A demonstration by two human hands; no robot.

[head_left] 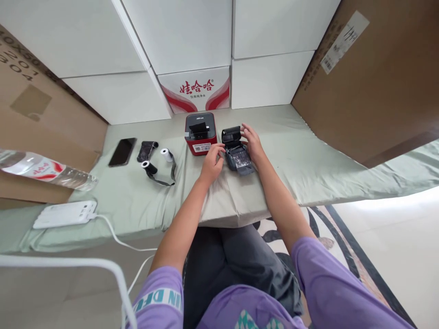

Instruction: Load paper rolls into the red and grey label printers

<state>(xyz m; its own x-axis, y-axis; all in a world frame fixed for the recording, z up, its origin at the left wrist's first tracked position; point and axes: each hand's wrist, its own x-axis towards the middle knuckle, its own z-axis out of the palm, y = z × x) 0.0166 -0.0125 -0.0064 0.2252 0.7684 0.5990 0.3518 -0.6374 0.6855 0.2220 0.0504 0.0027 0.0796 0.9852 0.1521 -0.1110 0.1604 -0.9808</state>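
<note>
A small black portable printer [239, 156] lies on the cloth-covered surface with its lid [231, 135] raised. Dark, shiny film-like material covers its inside, and a dark flap hangs over the near edge. My right hand [253, 144] grips the right side of the printer by the lid, fingers bent around its edge. On the other side my left hand [212, 163] has its fingers apart, with the fingertips at the printer's left edge. Just left of it stands a red and black box-shaped printer [200, 133], a black strip [199, 128] sticking out of its top.
Two small rolls [149, 168] joined by a dark ribbon lie to the left, beside a black wrapped piece [147, 151] and a phone [122, 151]. A white power bank [65, 214] with a cable sits near the front edge. Cardboard boxes [370, 82] flank both sides; white boxes [192, 36] stand behind.
</note>
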